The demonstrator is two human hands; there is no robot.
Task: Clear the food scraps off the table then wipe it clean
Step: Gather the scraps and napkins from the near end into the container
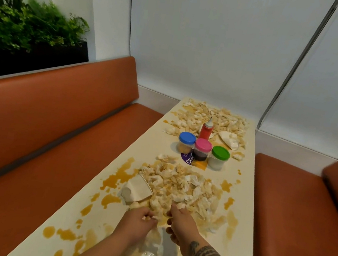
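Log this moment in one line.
left hand: grips scraps by clear bag | right hand: at bag mouth, grip unclear | table: scrap pile, spills unwiped

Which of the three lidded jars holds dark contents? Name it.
The pink-lidded jar, the middle one. The blue-lidded jar beside it holds something yellowish, and the green-lidded jar holds something whitish.

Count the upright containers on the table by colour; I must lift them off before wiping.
Blue-lidded jar: 1
Pink-lidded jar: 1
Green-lidded jar: 1
Red bottle: 1
Total: 4
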